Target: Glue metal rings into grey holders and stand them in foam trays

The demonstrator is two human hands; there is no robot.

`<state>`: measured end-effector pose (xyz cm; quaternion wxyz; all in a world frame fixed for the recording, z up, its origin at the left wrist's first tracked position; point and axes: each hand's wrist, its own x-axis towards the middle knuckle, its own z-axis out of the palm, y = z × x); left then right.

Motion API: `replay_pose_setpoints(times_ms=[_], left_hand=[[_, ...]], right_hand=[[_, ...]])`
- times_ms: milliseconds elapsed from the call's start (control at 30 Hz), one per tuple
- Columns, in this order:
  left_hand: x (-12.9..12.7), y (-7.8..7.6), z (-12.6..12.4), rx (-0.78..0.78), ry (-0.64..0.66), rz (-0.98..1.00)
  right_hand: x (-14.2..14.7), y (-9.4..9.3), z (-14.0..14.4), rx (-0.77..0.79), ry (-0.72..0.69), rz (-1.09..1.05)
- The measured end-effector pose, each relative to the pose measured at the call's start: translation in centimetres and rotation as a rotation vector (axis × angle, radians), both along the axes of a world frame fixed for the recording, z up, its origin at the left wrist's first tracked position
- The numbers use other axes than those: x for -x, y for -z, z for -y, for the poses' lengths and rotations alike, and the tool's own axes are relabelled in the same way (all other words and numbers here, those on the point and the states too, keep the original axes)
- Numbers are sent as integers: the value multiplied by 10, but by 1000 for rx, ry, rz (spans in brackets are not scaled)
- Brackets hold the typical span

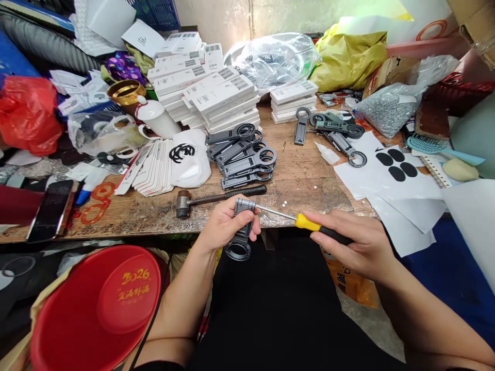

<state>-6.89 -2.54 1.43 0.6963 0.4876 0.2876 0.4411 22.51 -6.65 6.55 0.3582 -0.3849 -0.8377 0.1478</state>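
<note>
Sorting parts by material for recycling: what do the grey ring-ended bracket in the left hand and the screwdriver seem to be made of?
The grey bracket looks like moulded plastic or painted metal; its matte, even grey leaves that open. The screwdriver has a bright, shiny shaft, likely steel, and a yellow-and-black handle, probably plastic with rubber grip.

Take the hammer [216, 198] as the landmark, lying on the desk [305, 180] near its front edge. Just behind it sits a pile of ring-ended brackets [243, 154], and behind those a stack of flat boxes [211, 93]. Left of the hammer lie fanned cards [149, 170], farther left a phone [50, 208]. Right of the hammer lie paper sheets [390, 180]. In front of it, off the desk edge, the left hand [224, 226] holds a bracket [242, 229], with the right hand [356, 242] and its screwdriver [305, 222] to the right. Below and left stands a basin [96, 309].
</note>
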Motion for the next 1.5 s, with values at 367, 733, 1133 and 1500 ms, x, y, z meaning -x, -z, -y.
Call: replay_pose_setpoints(times_ms=[367,733,1133,1500], left_hand=[[-1,-2,1,-11,0,-56],[-11,16,-8,343,-670,259],[-29,43,-2,70,-700,-38],[84,66,-26,-743,-444,-1192]], right_hand=[[-2,16,-1,443,81,-247],[-93,98,-85,25,682,267],[53,90,-49,669,71,-332],[44,103,-103,218,9,67]])
